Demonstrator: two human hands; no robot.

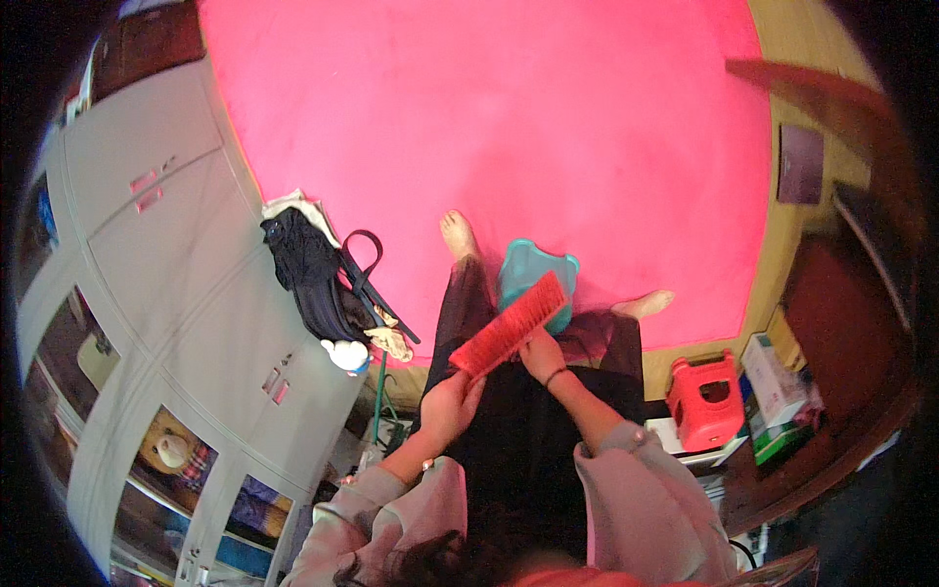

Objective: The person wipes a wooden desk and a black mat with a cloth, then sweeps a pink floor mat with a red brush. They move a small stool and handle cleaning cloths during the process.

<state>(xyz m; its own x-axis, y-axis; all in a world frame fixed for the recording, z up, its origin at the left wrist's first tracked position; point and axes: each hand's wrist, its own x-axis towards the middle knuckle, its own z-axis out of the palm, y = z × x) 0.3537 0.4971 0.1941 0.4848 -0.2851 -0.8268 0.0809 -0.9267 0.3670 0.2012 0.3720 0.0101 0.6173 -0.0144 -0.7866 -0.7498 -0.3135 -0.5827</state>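
Note:
A long red bristle brush (510, 323) slants upward to the right in front of my lap. My left hand (449, 407) is closed around its lower left end. Close under the brush's upper right part is my right hand (543, 357); the brush hides its fingertips, so I cannot tell what they grip. Behind the brush, between my legs, there is a teal plastic dustpan (534, 265), partly covered by the brush. Its handle does not show.
A pink mat (513, 110) covers the floor. Black and white clothing (304, 257) and a black belt (367, 282) lie at the left, beside grey cabinets (169, 220). To the right are a red plastic stool (704, 418), boxes (774, 381) and dark wooden furniture (843, 330).

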